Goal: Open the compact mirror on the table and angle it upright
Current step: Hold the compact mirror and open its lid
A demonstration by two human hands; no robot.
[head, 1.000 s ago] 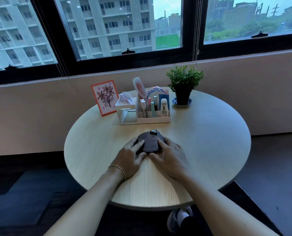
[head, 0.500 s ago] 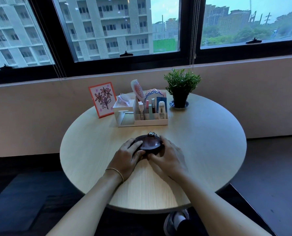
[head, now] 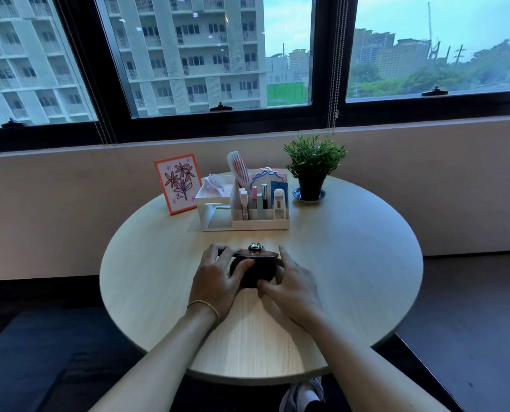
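A round dark compact mirror (head: 253, 270) lies on the round wooden table (head: 351, 263), near its middle. Its lid is raised at the near side, so I see the lid almost edge-on, with a metal hinge clasp on top at the far side. My left hand (head: 218, 281) grips the mirror's left side, thumb on the dark inner face and fingers behind the lid. From the right, my right hand (head: 292, 285) holds the base, fingers spread along its edge. The mirror glass itself is too dark to make out.
Behind the mirror stands a white organizer (head: 244, 209) with a comb, tubes and bottles. A framed flower picture (head: 178, 183) leans at the back left. A small potted plant (head: 311, 168) sits at the back right. A low wall and windows lie beyond the table.
The lid has swung up from flat on the base to partly raised. My left fingers moved up with the lid. The camera view shifted slightly.
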